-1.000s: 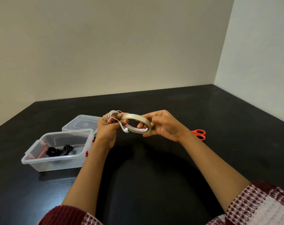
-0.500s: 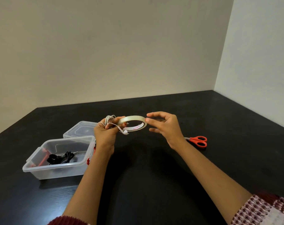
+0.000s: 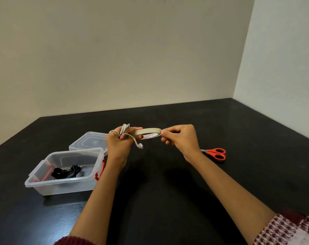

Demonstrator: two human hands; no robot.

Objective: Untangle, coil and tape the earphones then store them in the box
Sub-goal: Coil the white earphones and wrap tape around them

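Note:
My left hand (image 3: 118,145) holds a coil of white earphones (image 3: 125,129) wrapped around its fingers, with one earbud (image 3: 140,146) dangling below. The same hand also grips the left side of a roll of clear tape (image 3: 147,133), held nearly flat above the black table. My right hand (image 3: 181,138) pinches the roll's right edge with thumb and forefinger. A clear plastic box (image 3: 65,171) with red latches stands open at the left, with black earphones (image 3: 66,173) lying inside.
The box's clear lid (image 3: 90,141) lies just behind the box. Red-handled scissors (image 3: 216,153) rest on the black table (image 3: 168,191) to the right of my right wrist. Walls close the table at the back and right.
My right hand let go of the tape roll, opened briefly, then came back and now pinches its right edge. The roll tipped flatter. My left hand stayed in place.

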